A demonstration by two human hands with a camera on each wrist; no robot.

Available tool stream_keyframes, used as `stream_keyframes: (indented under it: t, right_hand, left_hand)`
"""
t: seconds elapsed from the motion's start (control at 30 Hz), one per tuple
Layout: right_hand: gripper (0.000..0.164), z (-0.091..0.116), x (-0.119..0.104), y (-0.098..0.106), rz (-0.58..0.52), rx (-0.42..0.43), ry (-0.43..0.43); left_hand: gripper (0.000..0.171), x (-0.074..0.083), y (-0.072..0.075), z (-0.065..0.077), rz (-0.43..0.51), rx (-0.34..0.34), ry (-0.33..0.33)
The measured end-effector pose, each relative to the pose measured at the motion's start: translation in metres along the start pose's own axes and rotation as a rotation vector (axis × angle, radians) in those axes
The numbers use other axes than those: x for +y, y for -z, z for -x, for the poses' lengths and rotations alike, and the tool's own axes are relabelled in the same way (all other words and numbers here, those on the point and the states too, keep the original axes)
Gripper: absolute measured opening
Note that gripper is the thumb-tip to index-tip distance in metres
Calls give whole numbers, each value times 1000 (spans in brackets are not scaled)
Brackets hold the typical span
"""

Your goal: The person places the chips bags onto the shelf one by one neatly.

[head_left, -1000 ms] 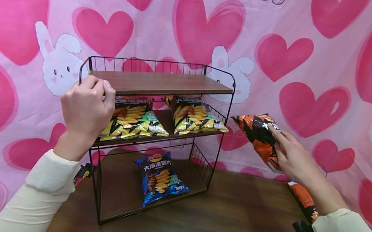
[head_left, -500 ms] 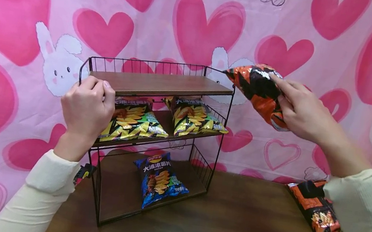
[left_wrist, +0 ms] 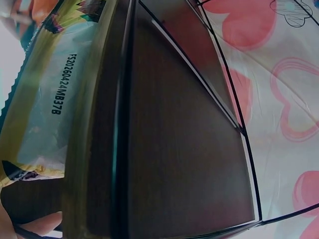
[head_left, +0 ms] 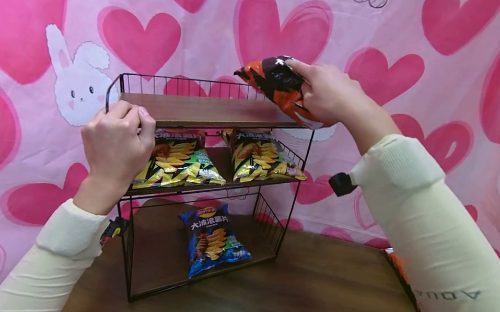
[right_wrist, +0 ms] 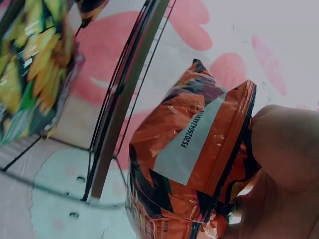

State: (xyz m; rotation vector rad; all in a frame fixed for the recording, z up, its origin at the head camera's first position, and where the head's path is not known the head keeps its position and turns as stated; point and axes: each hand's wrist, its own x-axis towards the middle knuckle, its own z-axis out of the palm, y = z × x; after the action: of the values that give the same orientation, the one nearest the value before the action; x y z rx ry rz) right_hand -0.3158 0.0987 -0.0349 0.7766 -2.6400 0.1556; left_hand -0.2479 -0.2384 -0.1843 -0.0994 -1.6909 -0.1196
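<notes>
My right hand (head_left: 329, 92) holds an orange-and-black bag of chips (head_left: 282, 89) over the right end of the top shelf (head_left: 199, 108). In the right wrist view, the chip bag (right_wrist: 184, 149) shows its back seam and printed date, with the thumb side of the hand at its edge. At the rack's left front corner my left hand (head_left: 117, 133) grips the black wire frame, fingers curled; a fingertip (left_wrist: 47, 224) shows by the wire in the left wrist view. Two yellow chip bags (head_left: 178, 162) lie on the middle shelf, and a blue chip bag (head_left: 215, 241) leans on the bottom shelf.
The three-tier rack stands on a brown wooden table (head_left: 322, 292). Another orange bag (head_left: 398, 268) lies at the table's right, mostly behind my right sleeve. A pink heart-printed cloth (head_left: 380, 31) hangs close behind the rack.
My right hand has carried the orange chip bag up and leftward, from beside the rack to over the top shelf. My left hand has kept its place on the frame.
</notes>
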Motion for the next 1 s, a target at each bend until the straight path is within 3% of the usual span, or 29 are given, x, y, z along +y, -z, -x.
stream_keyframes:
  t: [0.13,0.3,0.47,0.57,0.63,0.83,1.0]
  right_hand:
    - [71,-21,-15,2,23,-56,-11]
    - [70,-39,-27,-3,54,-101,-112]
    - [67,-44,-31,-15,69,-64,-247]
    - [62,-45,-30,-20,28,-23,-275]
    - [61,-44,-29,-22,-18,-6,-233]
    - [61,-42,-16,-25,-173,43,64]
    - [68,-42,3,-25,-233,12,118]
  left_hand:
    - [47,4,-2,-1,11,-8,-21]
    - [47,10,-8,-1,18,9,-25]
    - [45,14,-13,0,21,22,-21]
    - [47,14,-15,1,19,26,-19]
    - [49,13,-14,2,16,21,-19]
    - [50,6,-1,4,5,27,-3]
    - [53,0,5,2,-6,12,-5]
